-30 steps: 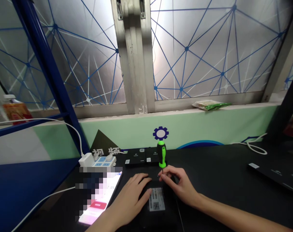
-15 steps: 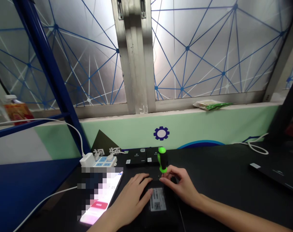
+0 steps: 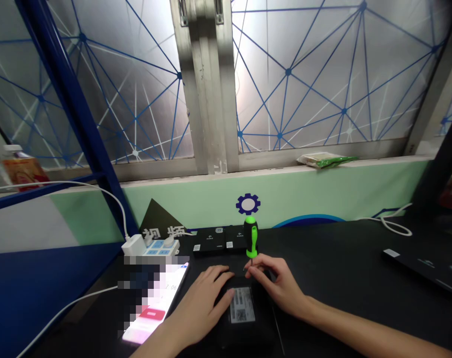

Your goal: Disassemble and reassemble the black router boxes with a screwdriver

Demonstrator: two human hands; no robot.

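My right hand (image 3: 276,284) pinches the green-and-black screwdriver (image 3: 250,238) at twelve o'clock on the black, white-labelled device (image 3: 244,334); my left hand (image 3: 208,301), unclenched, at nine.

Dim desk (image 3: 337,263), overexposed phone screen (image 3: 159,304)

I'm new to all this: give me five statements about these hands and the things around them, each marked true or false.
1. The right hand has its fingers at the screwdriver, below the handle. True.
2. Both hands are at the screwdriver. False: the left hand rests on the black device.
3. The screwdriver's handle points upward. True.
4. Nothing on the table is lit up. False: the phone has a bright screen.
5. A packet lies on the windowsill. True.
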